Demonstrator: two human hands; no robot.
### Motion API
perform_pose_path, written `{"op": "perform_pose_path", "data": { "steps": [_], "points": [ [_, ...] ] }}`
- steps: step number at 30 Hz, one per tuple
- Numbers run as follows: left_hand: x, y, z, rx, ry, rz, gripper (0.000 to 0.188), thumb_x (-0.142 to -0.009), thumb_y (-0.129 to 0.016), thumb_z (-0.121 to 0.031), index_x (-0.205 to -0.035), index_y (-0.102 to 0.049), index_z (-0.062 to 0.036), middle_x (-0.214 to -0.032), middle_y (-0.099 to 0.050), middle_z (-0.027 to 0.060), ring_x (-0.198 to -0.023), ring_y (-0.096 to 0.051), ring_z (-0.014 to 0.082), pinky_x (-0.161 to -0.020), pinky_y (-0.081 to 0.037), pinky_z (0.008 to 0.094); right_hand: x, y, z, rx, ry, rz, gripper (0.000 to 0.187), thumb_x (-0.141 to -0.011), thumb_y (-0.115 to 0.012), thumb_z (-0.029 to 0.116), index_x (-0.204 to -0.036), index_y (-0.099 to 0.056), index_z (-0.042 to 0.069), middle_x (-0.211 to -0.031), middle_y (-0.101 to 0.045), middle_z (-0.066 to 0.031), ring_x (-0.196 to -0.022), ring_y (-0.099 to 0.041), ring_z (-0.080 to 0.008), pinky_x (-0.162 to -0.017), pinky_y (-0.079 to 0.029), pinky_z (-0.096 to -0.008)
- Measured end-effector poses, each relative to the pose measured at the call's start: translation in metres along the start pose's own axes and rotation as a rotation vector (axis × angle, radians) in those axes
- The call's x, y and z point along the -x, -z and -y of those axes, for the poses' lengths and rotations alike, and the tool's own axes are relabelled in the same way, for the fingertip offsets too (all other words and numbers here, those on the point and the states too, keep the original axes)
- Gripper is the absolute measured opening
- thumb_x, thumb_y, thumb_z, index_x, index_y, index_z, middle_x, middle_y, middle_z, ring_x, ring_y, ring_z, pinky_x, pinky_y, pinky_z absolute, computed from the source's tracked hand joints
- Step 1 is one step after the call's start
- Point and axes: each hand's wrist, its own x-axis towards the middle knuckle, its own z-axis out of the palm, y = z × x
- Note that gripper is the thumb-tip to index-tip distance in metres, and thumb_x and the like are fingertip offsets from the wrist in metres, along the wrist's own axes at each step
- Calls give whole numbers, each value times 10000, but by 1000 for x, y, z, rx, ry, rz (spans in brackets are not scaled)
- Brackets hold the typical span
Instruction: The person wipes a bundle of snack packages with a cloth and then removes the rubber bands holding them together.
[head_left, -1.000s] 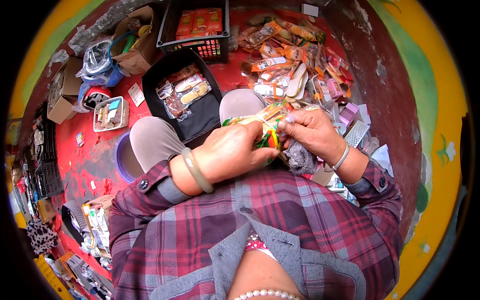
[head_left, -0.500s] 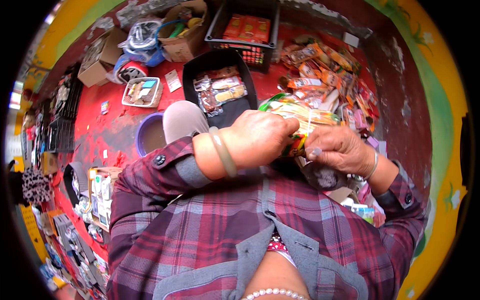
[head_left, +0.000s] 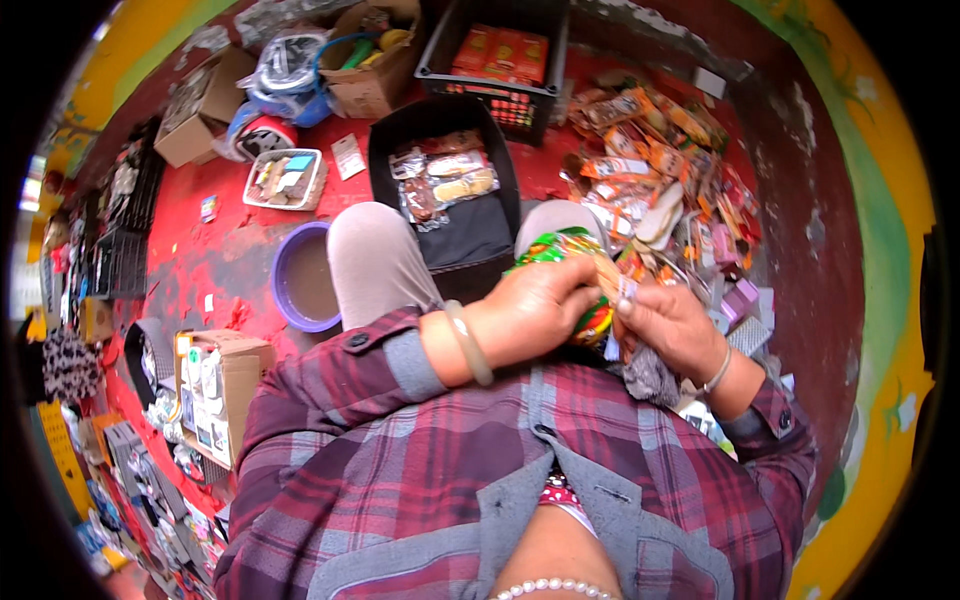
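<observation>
My left hand (head_left: pixel 530 302) is closed around a glossy green, red and yellow packet (head_left: pixel 553 246) in front of my chest. The packet shows above the fingers and again below the fingertips. From it, toward the right, comes a pale tan end (head_left: pixel 607 275), whose kind I cannot make out. My right hand (head_left: pixel 675 328) pinches at this end, thumb and fingers pressed together on a small whitish bit. A grey fluffy bundle (head_left: pixel 652 376) lies just under the right wrist. Beyond my knees stands a black open box (head_left: pixel 470 238) holding several clear-wrapped packets (head_left: pixel 462 185).
A heap of orange packets (head_left: pixel 650 150) spreads along the right wall. A black crate (head_left: pixel 490 92) with red boxes stands at the back. To the left are a white basket (head_left: pixel 285 205), a purple basin (head_left: pixel 283 285) and a cardboard box (head_left: pixel 243 370).
Both hands have come down and nearer to my chest. The fanned pale strands seen before are now mostly out of sight, and the packet's green side shows instead.
</observation>
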Motion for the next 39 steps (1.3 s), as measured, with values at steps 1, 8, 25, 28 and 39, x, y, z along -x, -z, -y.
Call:
{"op": "perform_pose_path", "data": {
  "steps": [1, 8, 25, 28, 39],
  "points": [
    [-2, 5, -4, -29, -1, 5, 98, -890, -612, -115, -890, -564, -29, -773, -583, 159, -701, -590, 292, -657, -485, 358, 0, 6, 3, -75, -27, -28, 316, -997, -499, 205, -778, -607, 3, -660, -561, -24, -612, -553, -102, -578, -455, -236],
    [-8, 6, 10, 49, 80, 39, 77, -913, -597, -81, -878, -569, -19, -709, -566, 101, -654, -548, 162, -624, -474, 290, 7, 30, -7, -124, -67, 4, 337, -980, -541, 257, -787, -629, -4, -670, -569, -15, -621, -539, -89, -589, -441, -233],
    [-48, 26, 27, 1036, 704, 226, 90, -953, -543, -146, -942, -555, -58, -760, -588, 12, -408, -337, 9, -333, -216, 154, 24, 14, 5, 1048, 260, -406, 768, -648, -804, 247, -1324, -479, 87, -1163, -591, -157, -1056, -586, -353, -855, -493, -407],
    [-47, 26, 28, 1087, 746, 172, 115, -959, -499, -160, -904, -553, -74, -613, -464, -25, -385, -292, 34, -333, -208, 177, 28, 10, 3, 1235, 244, -425, 772, -632, -813, 243, -1303, -485, 47, -1217, -561, -168, -1042, -589, -363, -854, -495, -402],
    [-29, 18, 47, 1417, 577, 170, 75, -944, -510, -122, -895, -511, -65, -638, -474, -2, -345, -269, 35, -316, -194, 184, 12, 10, 3, 1256, 201, -357, 520, -687, -768, 206, -1138, -585, 26, -1063, -579, -139, -925, -616, -327, -742, -519, -384]
  ]
}}
